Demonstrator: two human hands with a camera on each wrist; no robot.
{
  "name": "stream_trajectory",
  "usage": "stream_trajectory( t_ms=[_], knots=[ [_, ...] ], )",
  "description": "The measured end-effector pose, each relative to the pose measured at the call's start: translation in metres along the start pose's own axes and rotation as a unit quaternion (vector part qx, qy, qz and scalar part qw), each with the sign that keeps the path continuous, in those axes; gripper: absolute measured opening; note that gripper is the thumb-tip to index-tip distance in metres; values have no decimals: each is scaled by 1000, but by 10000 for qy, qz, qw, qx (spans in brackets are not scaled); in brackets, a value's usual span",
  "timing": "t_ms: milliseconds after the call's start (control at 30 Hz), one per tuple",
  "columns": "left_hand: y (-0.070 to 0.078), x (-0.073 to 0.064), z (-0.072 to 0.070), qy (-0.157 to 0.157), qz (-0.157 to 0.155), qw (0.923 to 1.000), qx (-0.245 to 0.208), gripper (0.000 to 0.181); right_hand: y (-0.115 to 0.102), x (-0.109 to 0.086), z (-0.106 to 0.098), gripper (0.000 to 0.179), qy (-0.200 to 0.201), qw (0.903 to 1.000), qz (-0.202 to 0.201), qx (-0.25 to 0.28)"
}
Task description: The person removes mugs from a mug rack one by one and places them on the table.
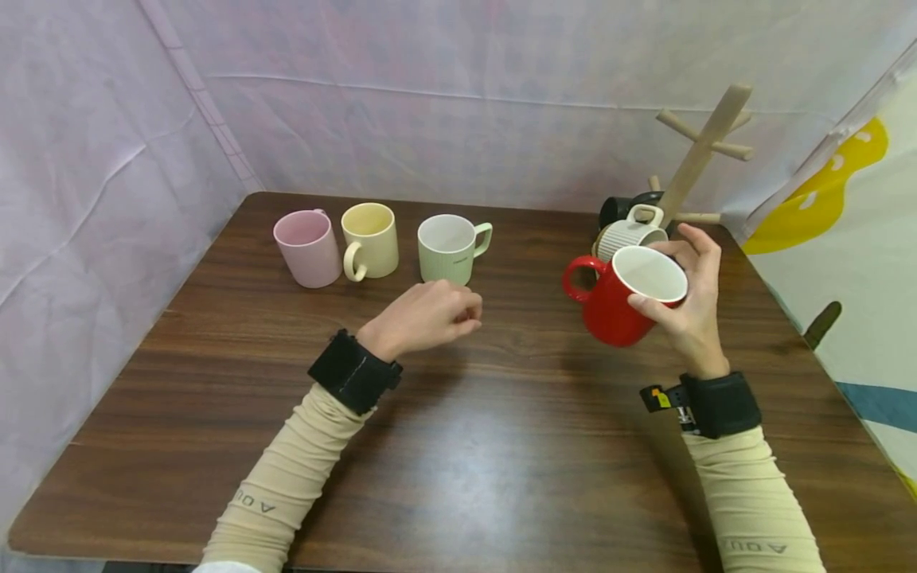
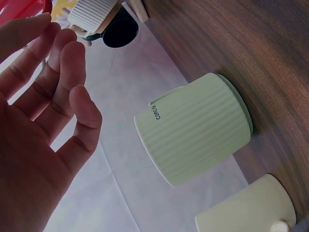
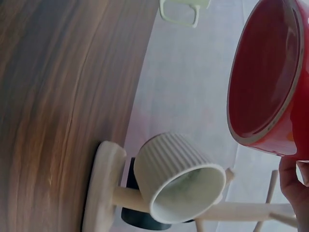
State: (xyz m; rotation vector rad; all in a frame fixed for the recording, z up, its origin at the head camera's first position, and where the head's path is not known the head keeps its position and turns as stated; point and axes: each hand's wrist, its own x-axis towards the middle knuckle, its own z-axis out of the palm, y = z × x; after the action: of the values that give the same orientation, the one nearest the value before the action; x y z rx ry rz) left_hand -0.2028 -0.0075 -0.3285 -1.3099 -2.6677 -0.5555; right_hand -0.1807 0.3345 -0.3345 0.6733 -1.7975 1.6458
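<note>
3 mugs [image 1: 380, 251] back L on table [image 1: 458, 493]; rack [image 1: 708, 147] back R w/ front mug [image 1: 622, 237] on it, rear mug [image 1: 612, 211] prob. too; held mug [image 1: 614, 312] in R hand [image 1: 693, 306], before rack.

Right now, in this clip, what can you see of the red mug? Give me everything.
The red mug is glossy red outside and white inside, apparently glazed ceramic. Its loop handle points to the person's left, away from the right hand, which grips the opposite side, thumb near the rim. Tilted with its mouth up, it is held above the table; the right wrist view shows a red underside with a paler foot ring. Nothing but that hand visibly touches it.
</note>
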Motion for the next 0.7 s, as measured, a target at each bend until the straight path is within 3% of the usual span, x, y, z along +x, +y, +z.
stream_trajectory(
  t_ms=[333,533,700],
  knots=[
    [0,3,1,86,130,9999,57,7,-8,-3,13,89,-467,9988,-67,-113],
    [1,5,2,155,154,9998,-15,2,-15,-5,21,88,-661,9977,-98,119],
    [4,7,2,297,98,9988,-377,25,-17,-7,28,88,-854,9962,-143,130]
  ],
)
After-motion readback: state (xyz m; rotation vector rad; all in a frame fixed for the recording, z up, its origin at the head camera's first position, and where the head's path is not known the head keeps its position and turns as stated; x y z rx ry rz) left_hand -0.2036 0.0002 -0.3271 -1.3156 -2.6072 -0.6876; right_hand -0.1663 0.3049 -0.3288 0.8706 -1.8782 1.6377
